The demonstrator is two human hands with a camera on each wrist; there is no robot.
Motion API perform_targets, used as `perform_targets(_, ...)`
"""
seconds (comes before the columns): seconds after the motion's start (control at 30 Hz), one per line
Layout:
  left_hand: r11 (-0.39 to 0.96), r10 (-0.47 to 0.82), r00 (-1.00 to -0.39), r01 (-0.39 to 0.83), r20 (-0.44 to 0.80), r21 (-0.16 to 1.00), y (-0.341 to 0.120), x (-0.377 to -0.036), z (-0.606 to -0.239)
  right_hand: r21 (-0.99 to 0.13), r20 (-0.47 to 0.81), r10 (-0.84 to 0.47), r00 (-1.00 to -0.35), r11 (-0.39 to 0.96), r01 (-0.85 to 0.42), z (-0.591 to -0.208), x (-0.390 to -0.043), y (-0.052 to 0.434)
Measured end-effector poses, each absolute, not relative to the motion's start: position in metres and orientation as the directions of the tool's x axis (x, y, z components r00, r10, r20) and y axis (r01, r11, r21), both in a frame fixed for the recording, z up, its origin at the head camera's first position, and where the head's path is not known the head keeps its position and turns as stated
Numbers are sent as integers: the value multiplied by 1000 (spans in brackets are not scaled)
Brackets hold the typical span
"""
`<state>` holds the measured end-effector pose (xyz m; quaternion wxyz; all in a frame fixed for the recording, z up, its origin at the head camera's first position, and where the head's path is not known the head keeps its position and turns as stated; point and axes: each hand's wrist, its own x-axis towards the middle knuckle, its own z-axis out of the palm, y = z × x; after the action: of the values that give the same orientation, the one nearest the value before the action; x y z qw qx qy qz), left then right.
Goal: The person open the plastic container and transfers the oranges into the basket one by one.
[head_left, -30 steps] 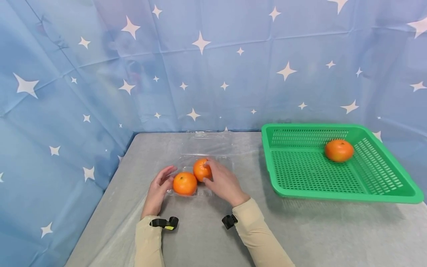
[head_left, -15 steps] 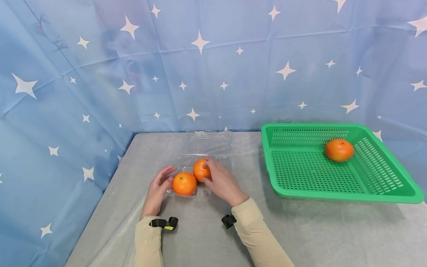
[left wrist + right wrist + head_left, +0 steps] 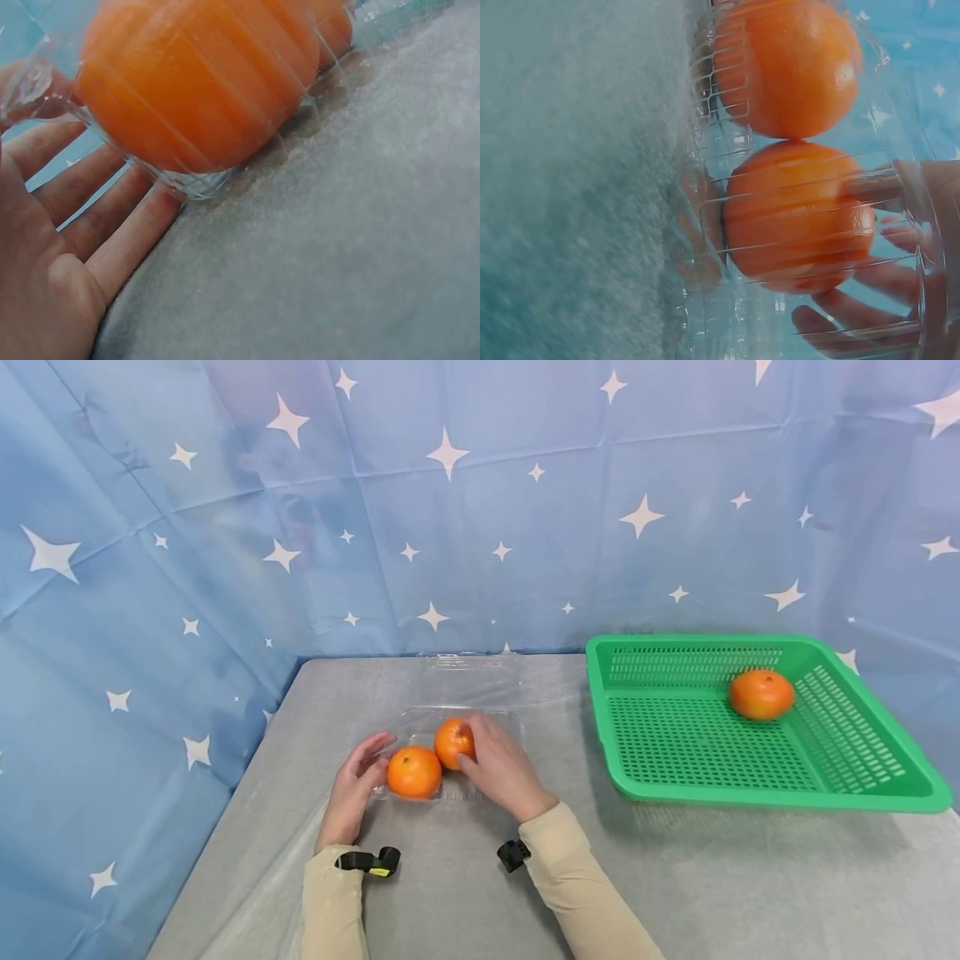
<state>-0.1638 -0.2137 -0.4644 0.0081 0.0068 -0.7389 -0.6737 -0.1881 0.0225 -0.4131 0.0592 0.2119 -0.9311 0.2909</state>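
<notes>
A clear plastic clamshell box (image 3: 495, 724) lies on the table with its lid (image 3: 471, 681) folded back. Two oranges sit in its tray, touching or nearly so. Around the far orange (image 3: 453, 744), my right hand (image 3: 506, 770) curls thumb and fingers; the right wrist view shows this orange (image 3: 799, 217) through the box wall, fingertips against it. Beside the front-left orange (image 3: 414, 772) is my left hand (image 3: 356, 787). In the left wrist view, its fairly straight fingers (image 3: 124, 217) lie along the box's outer side, the thumb near the rim.
A green perforated basket (image 3: 720, 795) stands at the right with one orange (image 3: 762, 695) near its back. Behind the grey-covered table (image 3: 442, 893) hangs a blue curtain (image 3: 450, 527) with white stars, close to the back and left edges.
The fingers of my right hand have shifted slightly on the far orange, uncovering a little more of its top. My left hand and the oranges stay in place.
</notes>
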Motion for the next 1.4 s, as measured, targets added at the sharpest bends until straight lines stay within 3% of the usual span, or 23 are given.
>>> perform_targets(0.27,82,-11,-999,29,30,996,-214,-162,-464,-492,210,-336,-918,775,-396,-412,-187,21)
perform_targets(0.7,102,-41,-999,-26,-22,994,-211,-163,-464,-522,189,-297,-936,777,-352,-417,-186,23)
perform_targets(1.4,95,-30,-999,-22,-19,995,-213,-164,-463,-497,150,-322,-935,793,-353,-416,-185,19)
